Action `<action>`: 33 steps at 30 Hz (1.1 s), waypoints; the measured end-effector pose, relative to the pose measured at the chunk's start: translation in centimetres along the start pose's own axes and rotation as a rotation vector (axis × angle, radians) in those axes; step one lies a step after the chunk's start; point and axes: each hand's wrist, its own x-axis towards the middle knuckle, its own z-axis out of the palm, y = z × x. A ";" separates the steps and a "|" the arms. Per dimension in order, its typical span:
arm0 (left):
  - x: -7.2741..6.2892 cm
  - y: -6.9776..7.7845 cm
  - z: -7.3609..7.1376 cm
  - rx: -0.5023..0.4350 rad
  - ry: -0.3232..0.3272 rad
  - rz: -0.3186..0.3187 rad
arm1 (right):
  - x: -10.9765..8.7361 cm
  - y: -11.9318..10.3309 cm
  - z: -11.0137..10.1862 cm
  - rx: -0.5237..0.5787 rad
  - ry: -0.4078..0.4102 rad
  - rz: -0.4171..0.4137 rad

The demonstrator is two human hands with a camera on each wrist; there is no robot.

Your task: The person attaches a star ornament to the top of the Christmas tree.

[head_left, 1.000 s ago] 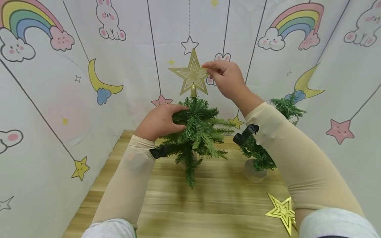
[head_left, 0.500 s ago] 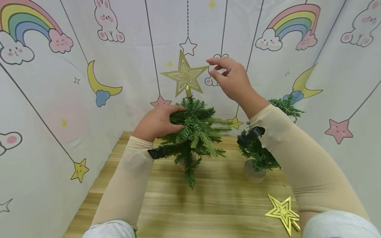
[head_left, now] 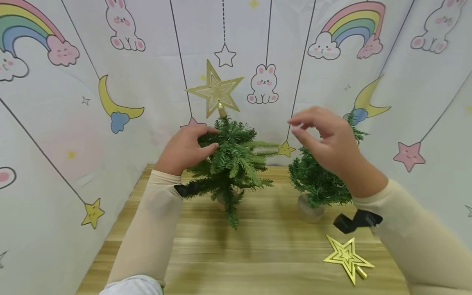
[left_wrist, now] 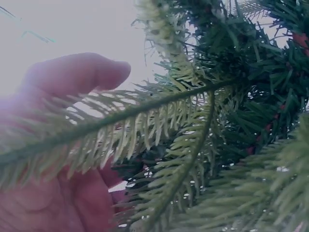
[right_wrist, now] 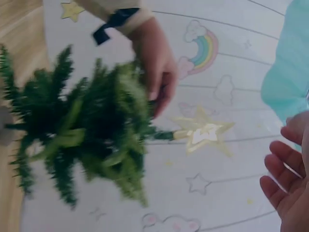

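Note:
A small artificial Christmas tree (head_left: pixel 232 155) stands on the table, with a gold star topper (head_left: pixel 215 89) on its tip, leaning a little to the left. My left hand (head_left: pixel 186 147) holds the upper branches from the left side, thumb and forefinger apart; foliage hides some fingertips. The left wrist view shows the thumb (left_wrist: pixel 91 72) beside a light green branch (left_wrist: pixel 130 113). My right hand (head_left: pixel 328 139) is in the air, right of this tree and in front of a second tree (head_left: pixel 318 180). Its fingers are loosely bent and hold nothing. Another gold star topper (head_left: pixel 346 256) lies flat on the table.
The wooden table (head_left: pixel 206 262) meets a white cloth backdrop (head_left: pixel 158 82) printed with rainbows, moons, stars and rabbits. The second tree stands on a round, pale base (head_left: pixel 309 209) at the right.
My right hand has left the star on the tree's tip and moved right and down. The star has gone from upright to leaning left. My left hand stays at the branches.

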 end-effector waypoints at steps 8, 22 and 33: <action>-1.6 1.6 -0.3 0.021 0.135 0.031 | -14.7 0.3 -1.7 -0.004 -0.054 -0.034; -0.4 10.8 1.7 -0.019 0.350 0.343 | -37.4 5.7 -5.6 -0.364 -0.415 1.148; 5.8 21.3 6.5 -0.191 0.117 0.270 | -38.9 5.9 -4.3 -0.507 -0.524 1.227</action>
